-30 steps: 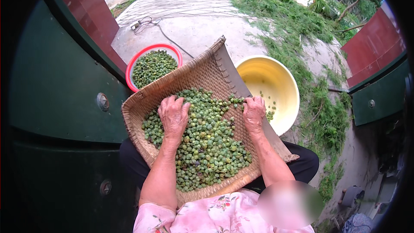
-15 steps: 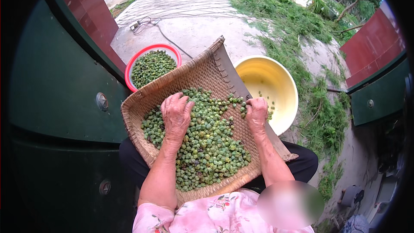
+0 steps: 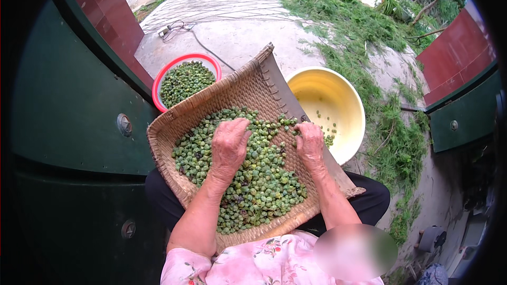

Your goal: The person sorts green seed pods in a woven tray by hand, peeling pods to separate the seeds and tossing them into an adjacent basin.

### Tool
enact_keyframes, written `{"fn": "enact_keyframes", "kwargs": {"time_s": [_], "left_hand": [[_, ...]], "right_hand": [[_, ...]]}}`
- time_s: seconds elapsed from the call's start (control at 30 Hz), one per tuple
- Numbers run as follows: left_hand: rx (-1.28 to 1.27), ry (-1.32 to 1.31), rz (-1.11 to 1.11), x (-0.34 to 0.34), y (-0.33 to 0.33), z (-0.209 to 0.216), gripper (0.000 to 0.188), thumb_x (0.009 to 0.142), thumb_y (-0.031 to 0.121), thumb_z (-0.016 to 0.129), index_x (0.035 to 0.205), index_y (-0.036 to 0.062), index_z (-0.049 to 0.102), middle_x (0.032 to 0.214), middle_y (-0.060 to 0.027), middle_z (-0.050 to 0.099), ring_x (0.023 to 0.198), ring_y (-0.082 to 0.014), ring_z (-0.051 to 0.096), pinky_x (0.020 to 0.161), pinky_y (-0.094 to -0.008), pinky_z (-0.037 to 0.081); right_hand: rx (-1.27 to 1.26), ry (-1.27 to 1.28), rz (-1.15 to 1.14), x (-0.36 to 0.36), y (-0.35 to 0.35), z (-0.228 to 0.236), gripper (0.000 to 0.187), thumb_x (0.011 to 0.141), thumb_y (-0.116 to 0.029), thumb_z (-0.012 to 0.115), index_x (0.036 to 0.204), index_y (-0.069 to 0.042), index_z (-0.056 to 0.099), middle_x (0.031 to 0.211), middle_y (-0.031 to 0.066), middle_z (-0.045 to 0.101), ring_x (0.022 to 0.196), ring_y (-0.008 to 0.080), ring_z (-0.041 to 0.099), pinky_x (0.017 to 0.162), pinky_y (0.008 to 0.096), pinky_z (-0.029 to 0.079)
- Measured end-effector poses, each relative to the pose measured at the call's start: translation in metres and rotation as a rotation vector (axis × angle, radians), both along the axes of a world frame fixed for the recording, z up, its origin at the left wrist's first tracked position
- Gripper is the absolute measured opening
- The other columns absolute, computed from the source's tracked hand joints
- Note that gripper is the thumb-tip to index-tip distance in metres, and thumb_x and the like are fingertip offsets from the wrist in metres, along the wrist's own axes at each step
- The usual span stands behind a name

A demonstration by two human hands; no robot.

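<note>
A woven winnowing basket (image 3: pixel 266 87) rests tilted across my lap, holding a wide heap of small round green fruits (image 3: pixel 259 190), a few of them dark. My left hand (image 3: pixel 229 145) is over the middle of the heap, fingers curled toward the thumb; whatever lies between the fingertips is hidden. By the basket's smooth right lip, my right hand (image 3: pixel 310 141) has its fingers bent down close to a few fruits lying near that edge. What it pinches, if anything, cannot be made out. Just beyond the lip stands a yellow basin (image 3: pixel 346 111) with a few fruits in it.
A red-rimmed bowl (image 3: pixel 157 88) full of the same fruits stands beyond the basket at left. A dark green door (image 3: pixel 74 100) is close on my left. Cut green foliage (image 3: pixel 364 26) lies over the concrete at right. A cable (image 3: pixel 208 50) runs behind the basket.
My left hand has moved right across the heap, toward its middle. My right hand has shifted slightly left and down at the lip. The basket stays nearly in place.
</note>
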State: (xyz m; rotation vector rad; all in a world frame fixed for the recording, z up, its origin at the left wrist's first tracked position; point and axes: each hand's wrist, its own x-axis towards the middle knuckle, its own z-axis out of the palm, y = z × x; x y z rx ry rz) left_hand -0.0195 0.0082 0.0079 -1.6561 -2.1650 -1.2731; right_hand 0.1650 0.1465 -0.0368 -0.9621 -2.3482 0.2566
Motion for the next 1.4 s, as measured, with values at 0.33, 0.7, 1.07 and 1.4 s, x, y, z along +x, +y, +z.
{"fn": "enact_keyframes", "kwargs": {"time_s": [0.33, 0.7, 1.07, 1.4], "left_hand": [[-0.145, -0.352, -0.35, 0.042, 0.0, 0.008, 0.027, 0.081, 0.008, 0.067, 0.105, -0.002, 0.061, 0.09, -0.0163, 0.067, 0.077, -0.0257, 0.067, 0.067, -0.0324, 0.053], [-0.251, -0.67, -0.326, 0.055, -0.002, 0.008, 0.015, 0.078, 0.002, 0.067, 0.093, -0.0007, 0.063, 0.08, -0.0055, 0.066, 0.07, -0.012, 0.063, 0.063, -0.0244, 0.051], [-0.1, -0.352, -0.352, 0.05, 0.008, -0.002, 0.035, 0.076, 0.0, 0.063, 0.111, -0.0004, 0.061, 0.115, -0.0174, 0.059, 0.103, -0.0297, 0.06, 0.088, -0.0323, 0.05], [-0.051, -0.707, -0.171, 0.024, -0.001, 0.004, 0.027, 0.082, -0.003, 0.062, 0.109, -0.0028, 0.062, 0.108, -0.0108, 0.061, 0.095, -0.0171, 0.062, 0.083, -0.0267, 0.05]], "right_hand": [[-0.581, 0.399, 0.137, -0.006, -0.066, 0.043, 0.023, 0.079, 0.002, 0.063, 0.102, -0.001, 0.064, 0.088, 0.0102, 0.066, 0.078, 0.0158, 0.064, 0.069, 0.0271, 0.051], [-0.58, 0.302, 0.151, 0.028, -0.072, 0.052, 0.019, 0.076, 0.004, 0.061, 0.094, 0.001, 0.065, 0.088, 0.0157, 0.066, 0.079, 0.0279, 0.065, 0.07, 0.0333, 0.051], [0.263, -0.38, -0.641, 0.239, 0.05, 0.067, 0.017, 0.082, -0.002, 0.053, 0.089, -0.005, 0.068, 0.094, 0.0114, 0.064, 0.092, 0.0282, 0.059, 0.079, 0.0404, 0.045], [-0.222, 0.195, -0.057, 0.077, 0.024, 0.024, 0.015, 0.079, 0.001, 0.059, 0.091, 0.001, 0.068, 0.086, 0.0135, 0.066, 0.075, 0.0244, 0.063, 0.072, 0.0322, 0.05]]}}
